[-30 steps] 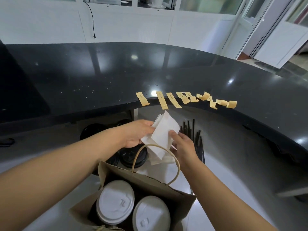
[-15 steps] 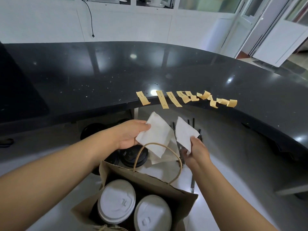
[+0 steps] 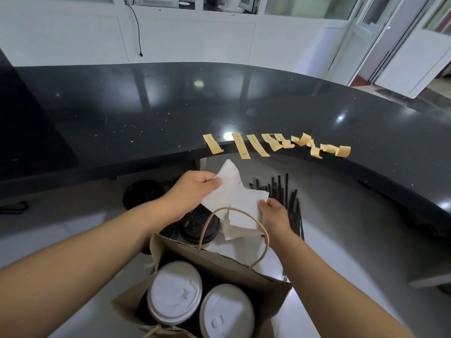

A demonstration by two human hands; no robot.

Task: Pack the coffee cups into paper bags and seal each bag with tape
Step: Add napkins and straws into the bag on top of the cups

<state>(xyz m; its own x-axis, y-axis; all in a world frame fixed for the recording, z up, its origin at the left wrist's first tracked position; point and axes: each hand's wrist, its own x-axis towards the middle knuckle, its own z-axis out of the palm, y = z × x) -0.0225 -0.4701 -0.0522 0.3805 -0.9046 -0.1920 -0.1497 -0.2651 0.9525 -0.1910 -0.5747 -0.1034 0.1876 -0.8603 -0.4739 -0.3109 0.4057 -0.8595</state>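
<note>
Pinching white napkins point(image 3: 234, 198), left hand point(image 3: 195, 191), right hand point(image 3: 273, 213), above paper bag point(image 3: 219, 262).

Both forearms are bare from the lower edge of the view up to the wrists, with no sleeve showing on either. The left hand point(image 3: 195, 191) and the right hand point(image 3: 274, 213) are bare too: no gloves, rings, watch or bracelet are visible. The fingernails that show on the left hand are short and unpainted.
</note>
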